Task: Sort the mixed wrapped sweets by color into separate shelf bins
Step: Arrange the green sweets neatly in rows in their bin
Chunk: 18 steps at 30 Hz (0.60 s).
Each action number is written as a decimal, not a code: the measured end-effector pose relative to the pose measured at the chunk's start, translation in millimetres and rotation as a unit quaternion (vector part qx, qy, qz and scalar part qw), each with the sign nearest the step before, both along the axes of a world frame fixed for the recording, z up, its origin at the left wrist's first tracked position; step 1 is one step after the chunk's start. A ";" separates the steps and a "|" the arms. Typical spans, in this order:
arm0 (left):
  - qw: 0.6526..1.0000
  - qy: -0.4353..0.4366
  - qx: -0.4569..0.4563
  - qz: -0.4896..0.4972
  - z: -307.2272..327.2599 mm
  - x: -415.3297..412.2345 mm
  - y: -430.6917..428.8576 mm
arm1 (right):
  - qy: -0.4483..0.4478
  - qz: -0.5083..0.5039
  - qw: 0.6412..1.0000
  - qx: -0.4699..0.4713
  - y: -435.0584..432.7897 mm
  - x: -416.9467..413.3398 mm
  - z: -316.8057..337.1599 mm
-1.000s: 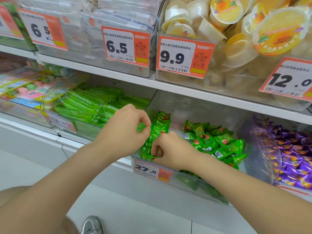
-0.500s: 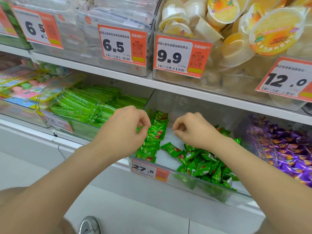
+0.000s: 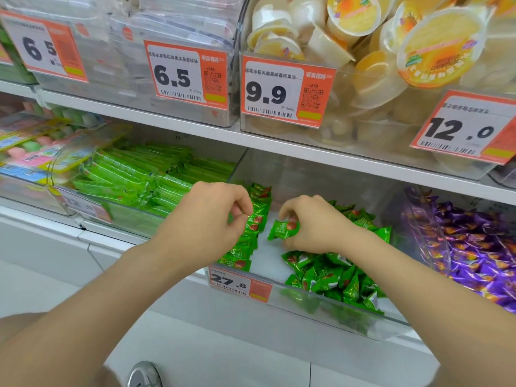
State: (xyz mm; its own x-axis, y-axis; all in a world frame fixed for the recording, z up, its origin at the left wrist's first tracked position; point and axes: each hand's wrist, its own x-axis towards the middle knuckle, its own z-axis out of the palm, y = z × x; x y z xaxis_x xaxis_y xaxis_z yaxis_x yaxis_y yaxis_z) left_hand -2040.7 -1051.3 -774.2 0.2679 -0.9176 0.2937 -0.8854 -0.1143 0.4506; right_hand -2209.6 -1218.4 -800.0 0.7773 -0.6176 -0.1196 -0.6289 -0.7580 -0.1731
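Store shelf, lower tier, seen from the head camera.

- Left hand [image 3: 208, 219]: fingers curled, thumb and forefinger pinched on a wrapper in the row of green sweets [image 3: 252, 238]. The row stands packed on edge along the left wall of the clear bin [image 3: 321, 300], running from the back to the front.
- Right hand [image 3: 315, 227]: fingers curled, thumb and fingertips gripping 1 green sweet [image 3: 283, 229] (red mark on the wrapper, its loose end pointing left). It is held just above the bin's bare white floor, between the row and the loose pile.
- The 2 hands are near each other but apart, with the held sweet in the gap between them.
- Heap of green sweets [image 3: 335, 275]: loose and jumbled, filling the right part of the same bin and reaching its front wall below the right wrist.
- Price tag [image 3: 240, 283] reading 27.8 is fixed to the bin's front at its left end.
- Neighbouring bins: long green packets [image 3: 134, 180] to the left, purple sweets [image 3: 480, 247] to the right.
- The upper shelf [image 3: 321, 155] carries clear bins of jelly cups [image 3: 391, 51] with tags reading 6.5, 9.9 and 12.0.
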 end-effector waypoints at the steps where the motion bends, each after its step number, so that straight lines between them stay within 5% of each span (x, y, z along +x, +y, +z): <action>1: 1.000 0.014 0.000 0.003 0.5 -1.2 -0.4 | -0.033 0.001 0.999 0.023 1.8 -5.0 6.6; 5: 0.988 0.150 0.019 -0.004 4.1 -7.6 0.8 | -0.205 0.023 0.946 0.248 26.8 -14.7 28.5; 8: 0.968 0.251 0.031 0.002 9.5 -5.6 6.1 | -0.290 0.020 0.897 0.334 42.9 -12.8 33.1; 14: 0.956 0.290 0.050 -0.005 14.0 2.7 13.8 | -0.337 0.029 0.845 0.413 51.3 -13.6 32.0; 18: 0.984 0.171 0.040 0.005 10.3 8.7 14.9 | -0.328 0.027 0.875 0.356 53.0 -9.9 30.5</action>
State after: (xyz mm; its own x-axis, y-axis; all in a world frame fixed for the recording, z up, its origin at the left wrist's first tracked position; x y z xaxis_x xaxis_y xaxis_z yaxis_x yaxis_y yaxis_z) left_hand -2032.1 -1036.4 -763.9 0.3482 -0.9307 0.1119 -0.6821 -0.1697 0.7113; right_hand -2219.6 -1165.4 -769.5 0.8487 -0.5283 0.0240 -0.1835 -0.3367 -0.9236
